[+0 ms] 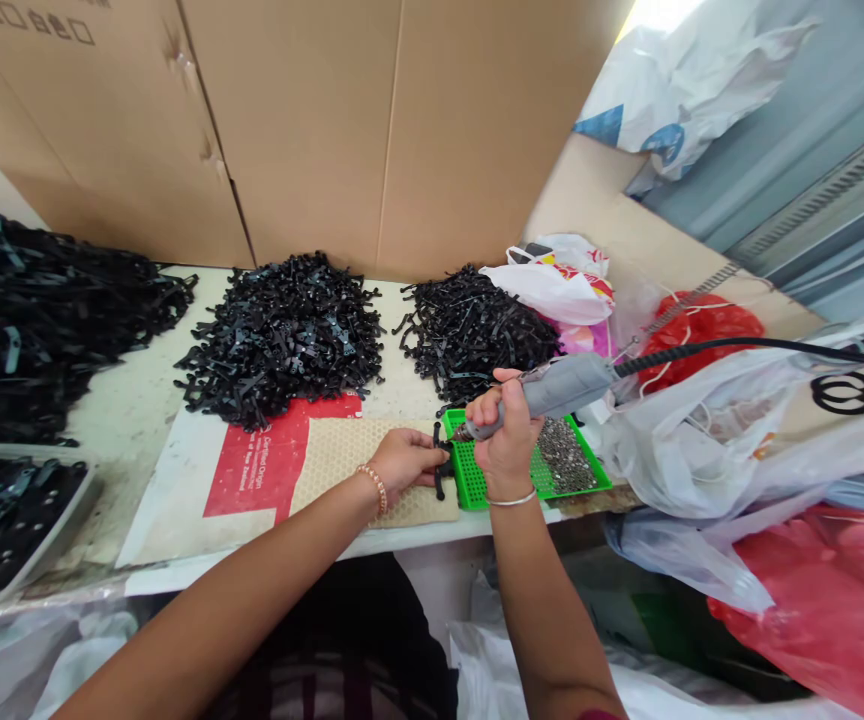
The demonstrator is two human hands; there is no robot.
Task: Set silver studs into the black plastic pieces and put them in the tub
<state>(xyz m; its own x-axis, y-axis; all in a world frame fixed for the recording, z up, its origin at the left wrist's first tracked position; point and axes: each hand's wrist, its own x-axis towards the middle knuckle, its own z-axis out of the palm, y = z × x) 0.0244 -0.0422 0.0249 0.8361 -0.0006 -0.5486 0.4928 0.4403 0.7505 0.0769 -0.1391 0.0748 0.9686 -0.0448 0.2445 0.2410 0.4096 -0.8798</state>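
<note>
Black plastic parts (pixel 284 330) are seen heaped in piles. A grey power screwdriver (pixel 559 388) with a black cable (pixel 762 347) is recorded. The tray (pixel 469 482) is bright green; its contents (pixel 563 455) appear silver-grey, possibly screws. The mat (pixel 338 452) is beige with a honeycomb pattern, beside a red printed sheet (pixel 267 465). Brown cardboard (pixel 312 130), white bags (pixel 702 450) and red bags (pixel 837 600) are noted.

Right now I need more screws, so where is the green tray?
In the head view the green tray sits at the table's front edge, right of centre, partly under the right hand holding the grey power screwdriver, beside the white plastic bags.
</note>
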